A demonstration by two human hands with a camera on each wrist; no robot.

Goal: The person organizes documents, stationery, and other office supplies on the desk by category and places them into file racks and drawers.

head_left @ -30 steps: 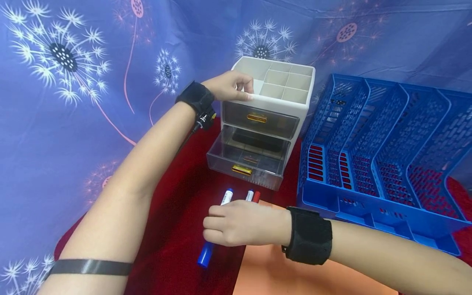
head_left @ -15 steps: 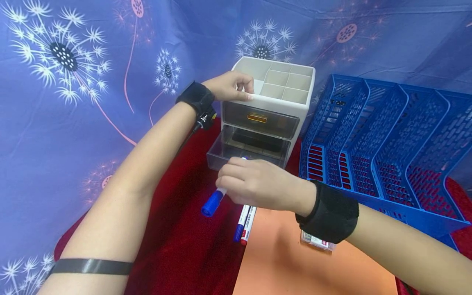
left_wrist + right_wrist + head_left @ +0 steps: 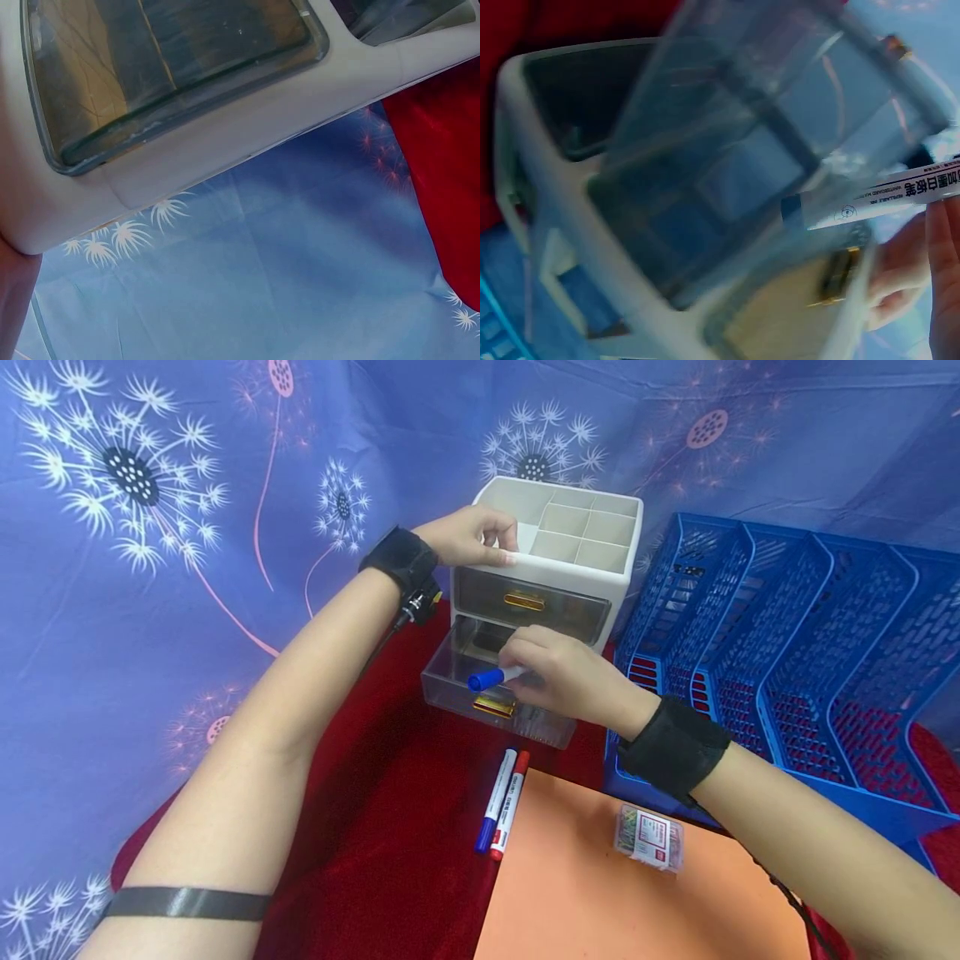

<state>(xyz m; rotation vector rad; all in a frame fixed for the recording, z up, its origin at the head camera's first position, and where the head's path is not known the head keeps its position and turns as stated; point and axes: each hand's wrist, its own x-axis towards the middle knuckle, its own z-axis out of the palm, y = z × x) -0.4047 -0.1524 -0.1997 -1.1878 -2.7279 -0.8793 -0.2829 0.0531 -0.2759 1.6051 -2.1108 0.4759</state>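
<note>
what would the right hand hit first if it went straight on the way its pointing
Probably the open lower drawer: in the head view the right hand, holding a marker, overlaps it and points across it. Depth is unclear, so the closed upper drawer could come first instead.

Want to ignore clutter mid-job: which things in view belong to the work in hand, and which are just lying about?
Apparently part of the job:
held marker, in the right hand
open lower drawer
white organizer, gripped by the left hand
possibly the loose blue marker and red marker

Apparently just lying about:
clear box
orange sheet under it
blue rack
</note>
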